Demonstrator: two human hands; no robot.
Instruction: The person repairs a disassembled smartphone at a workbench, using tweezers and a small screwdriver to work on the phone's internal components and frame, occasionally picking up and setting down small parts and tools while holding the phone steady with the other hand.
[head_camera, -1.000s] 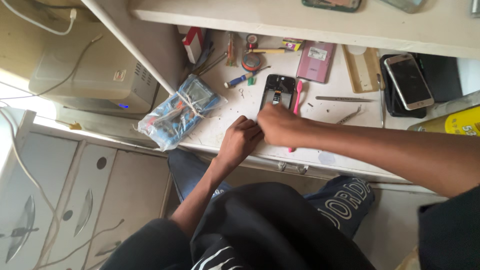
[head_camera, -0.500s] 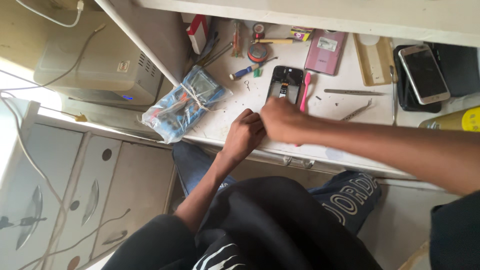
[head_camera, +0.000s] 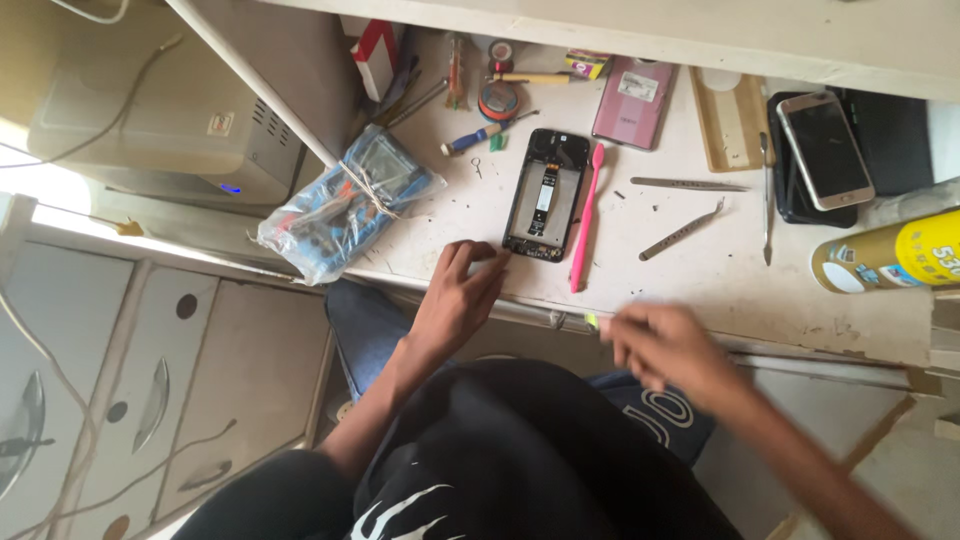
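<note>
An opened black phone (head_camera: 545, 195), its back cover off, lies flat on the white worktable (head_camera: 700, 270). My left hand (head_camera: 455, 300) rests at the table's front edge, fingers apart. Its fingertips touch the phone's lower left corner. My right hand (head_camera: 665, 345) is blurred and hovers just off the front edge, to the lower right of the phone. A tiny yellow-green bit (head_camera: 590, 320) shows beside its fingertips; whether the hand holds it is unclear. A pink toothbrush (head_camera: 585, 215) lies along the phone's right side.
On the table lie two metal tweezers (head_camera: 690, 184), a pink phone back (head_camera: 632, 88), a gold phone (head_camera: 825, 150), a yellow can (head_camera: 890, 255), a blue screwdriver (head_camera: 480, 135), a tape roll (head_camera: 497, 100) and a bagged meter (head_camera: 345, 200). A beige box (head_camera: 150, 110) stands left.
Both hands were together over the phone's lower end. My right hand has pulled back off the table toward the lower right, and my left hand has slid down to the phone's corner.
</note>
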